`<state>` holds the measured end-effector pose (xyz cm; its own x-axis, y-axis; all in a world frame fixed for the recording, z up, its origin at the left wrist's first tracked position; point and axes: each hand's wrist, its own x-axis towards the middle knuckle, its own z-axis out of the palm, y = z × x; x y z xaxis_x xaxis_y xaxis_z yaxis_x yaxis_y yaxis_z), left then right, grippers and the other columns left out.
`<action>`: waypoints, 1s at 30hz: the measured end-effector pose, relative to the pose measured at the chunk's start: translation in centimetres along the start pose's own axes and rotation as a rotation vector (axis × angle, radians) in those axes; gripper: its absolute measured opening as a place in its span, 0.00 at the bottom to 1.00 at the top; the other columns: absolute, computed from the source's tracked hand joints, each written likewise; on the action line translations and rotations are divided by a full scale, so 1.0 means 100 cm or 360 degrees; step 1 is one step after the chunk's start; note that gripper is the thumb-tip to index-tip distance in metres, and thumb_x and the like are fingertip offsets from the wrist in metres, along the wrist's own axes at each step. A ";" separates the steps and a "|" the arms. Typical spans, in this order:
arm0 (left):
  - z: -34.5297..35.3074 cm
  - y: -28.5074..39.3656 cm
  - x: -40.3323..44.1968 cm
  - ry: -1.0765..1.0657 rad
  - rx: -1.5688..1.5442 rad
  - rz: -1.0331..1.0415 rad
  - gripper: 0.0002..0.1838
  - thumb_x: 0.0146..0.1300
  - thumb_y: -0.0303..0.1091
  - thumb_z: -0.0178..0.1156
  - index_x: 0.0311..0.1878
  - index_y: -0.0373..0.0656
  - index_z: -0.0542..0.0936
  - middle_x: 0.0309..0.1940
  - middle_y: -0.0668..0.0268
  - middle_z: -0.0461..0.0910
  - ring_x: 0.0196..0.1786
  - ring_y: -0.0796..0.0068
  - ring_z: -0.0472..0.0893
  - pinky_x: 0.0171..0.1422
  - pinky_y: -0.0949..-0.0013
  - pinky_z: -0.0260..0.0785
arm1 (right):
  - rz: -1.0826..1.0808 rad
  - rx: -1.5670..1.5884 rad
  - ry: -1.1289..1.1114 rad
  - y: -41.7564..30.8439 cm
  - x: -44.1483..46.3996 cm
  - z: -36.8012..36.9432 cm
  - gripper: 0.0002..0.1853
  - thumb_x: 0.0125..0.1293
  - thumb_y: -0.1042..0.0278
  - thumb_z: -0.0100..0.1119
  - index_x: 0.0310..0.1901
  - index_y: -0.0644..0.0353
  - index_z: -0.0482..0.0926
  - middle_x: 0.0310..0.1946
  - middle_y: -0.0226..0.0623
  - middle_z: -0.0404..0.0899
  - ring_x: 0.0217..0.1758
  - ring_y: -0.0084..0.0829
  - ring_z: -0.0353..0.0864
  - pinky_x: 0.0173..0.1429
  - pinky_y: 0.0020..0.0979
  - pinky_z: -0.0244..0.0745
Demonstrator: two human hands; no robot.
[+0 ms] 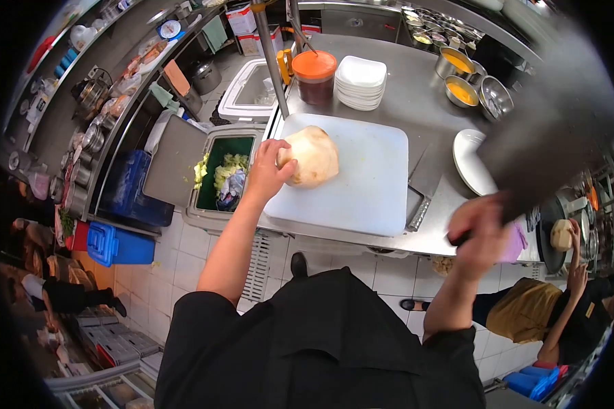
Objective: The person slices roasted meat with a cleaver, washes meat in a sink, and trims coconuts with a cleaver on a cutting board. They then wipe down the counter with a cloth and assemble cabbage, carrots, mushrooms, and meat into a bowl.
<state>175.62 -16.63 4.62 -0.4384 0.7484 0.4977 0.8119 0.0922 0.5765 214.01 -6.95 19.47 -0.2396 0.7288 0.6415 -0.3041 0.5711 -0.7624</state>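
A trimmed, pale young coconut (pixel 314 157) rests on the left part of a white cutting board (pixel 372 184). My left hand (pixel 269 169) grips its left side, thumb toward me and fingers at the far side. My right hand (pixel 481 232) is wrapped round the handle of a large, dark cleaver (pixel 552 116), raised over the counter's right side. The cleaver's blade is smeared by motion and stands well apart from the coconut. A second cleaver (pixel 424 178) lies on the steel counter along the board's right edge.
Stacked white plates (pixel 360 82) and an orange-lidded tub (pixel 314 76) stand behind the board. A white oval plate (pixel 472 160) and bowls of orange liquid (pixel 461 91) sit rightward. An open bin (pixel 215 184) holds scraps at left. A co-worker (pixel 535 310) at right holds another coconut (pixel 561 235).
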 end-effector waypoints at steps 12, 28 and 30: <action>-0.004 0.004 -0.016 -0.0004 -0.0036 -0.0024 0.21 0.57 0.41 0.66 0.53 0.45 0.77 0.54 0.53 0.74 0.60 0.49 0.72 0.66 0.54 0.66 | 0.1539 -0.0555 -0.0762 0.142 -0.100 0.131 0.20 0.72 0.51 0.58 0.42 0.64 0.73 0.22 0.44 0.79 0.18 0.35 0.79 0.26 0.39 0.75; 0.078 -0.009 0.067 0.0629 0.0260 -0.0106 0.22 0.61 0.46 0.64 0.55 0.45 0.79 0.54 0.58 0.80 0.59 0.54 0.77 0.62 0.51 0.65 | 0.1827 0.0465 -0.0233 0.164 -0.099 0.178 0.14 0.77 0.58 0.53 0.39 0.57 0.64 0.18 0.30 0.67 0.12 0.25 0.67 0.15 0.33 0.68; 0.073 -0.009 0.061 0.0569 0.0182 -0.0010 0.22 0.59 0.44 0.66 0.55 0.44 0.79 0.55 0.58 0.79 0.59 0.54 0.77 0.63 0.53 0.65 | 0.1858 0.0486 -0.0245 0.149 -0.102 0.160 0.14 0.77 0.58 0.53 0.38 0.57 0.64 0.18 0.30 0.67 0.12 0.24 0.67 0.15 0.33 0.68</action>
<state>175.05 -7.40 2.43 -0.5339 0.4729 0.7010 0.8378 0.1838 0.5141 197.14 -11.92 2.99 -0.6150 0.6808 -0.3978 -0.0319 -0.5256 -0.8502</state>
